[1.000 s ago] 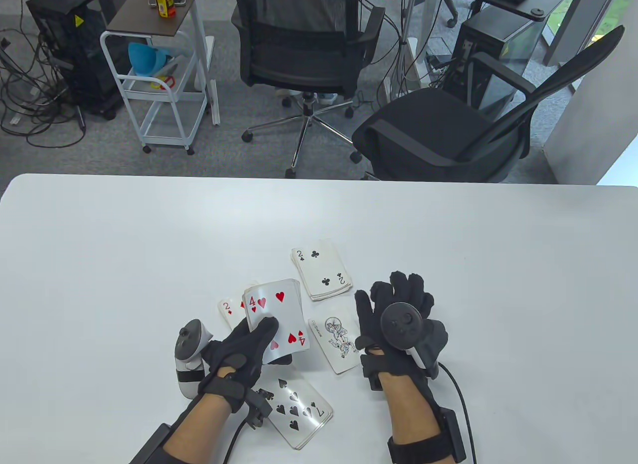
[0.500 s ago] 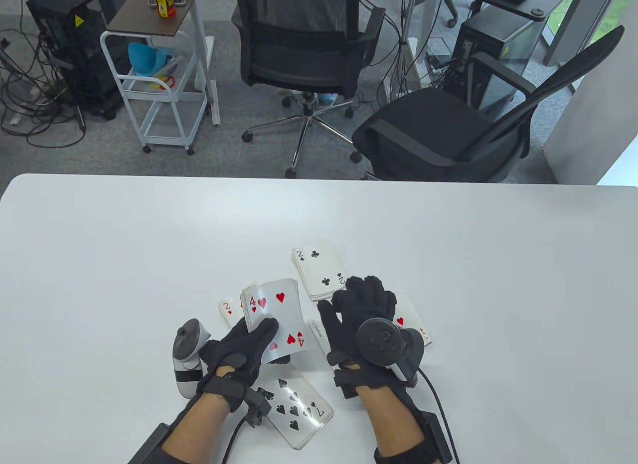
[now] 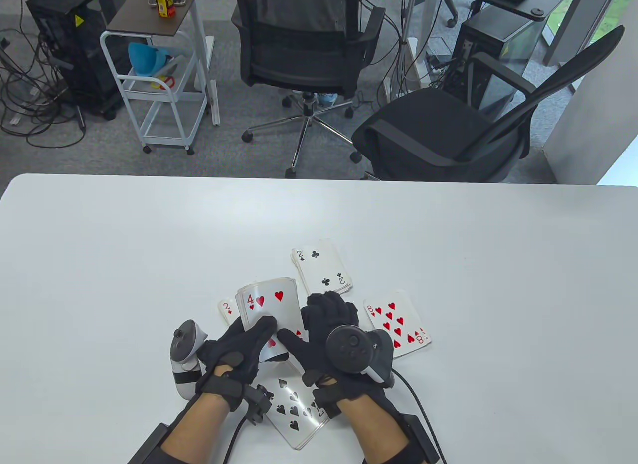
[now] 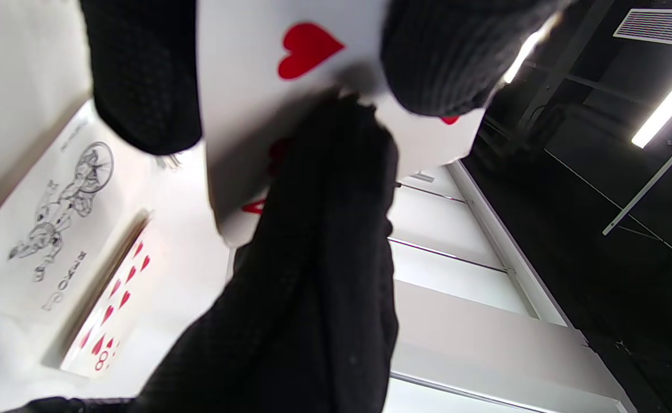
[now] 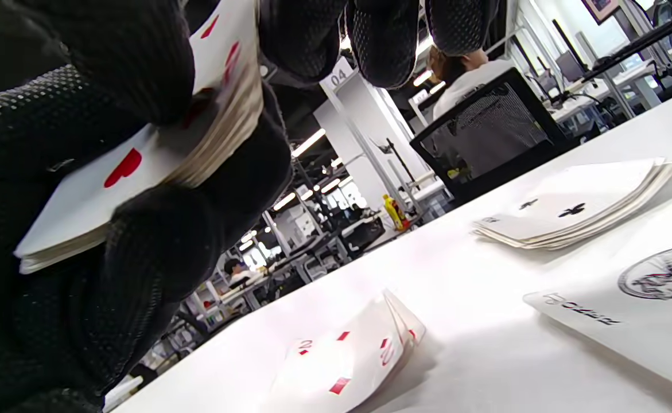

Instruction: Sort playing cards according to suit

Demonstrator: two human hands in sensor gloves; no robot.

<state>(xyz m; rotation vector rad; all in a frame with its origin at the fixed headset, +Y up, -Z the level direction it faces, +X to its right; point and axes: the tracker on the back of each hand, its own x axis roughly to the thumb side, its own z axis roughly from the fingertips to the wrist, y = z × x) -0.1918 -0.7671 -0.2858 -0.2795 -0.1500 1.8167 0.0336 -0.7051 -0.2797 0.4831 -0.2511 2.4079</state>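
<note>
We saw white table carrying sorted piles — two of clubs pile, eight of hearts, spade pile. Left hand gripped deck, four of hearts on top. Right hand pinched that deck's near edge, thumb across its face.

Readable: "4" beside a red heart on the top card of the held deck; "2" with club pips at both corners of the club pile; "8" at two corners of the eight of hearts, seen again in the left wrist view; "2" on the diamond card; "7" partly hidden on the spade pile; "JOKER" on the joker card; "04" on a white pillar sign
</note>
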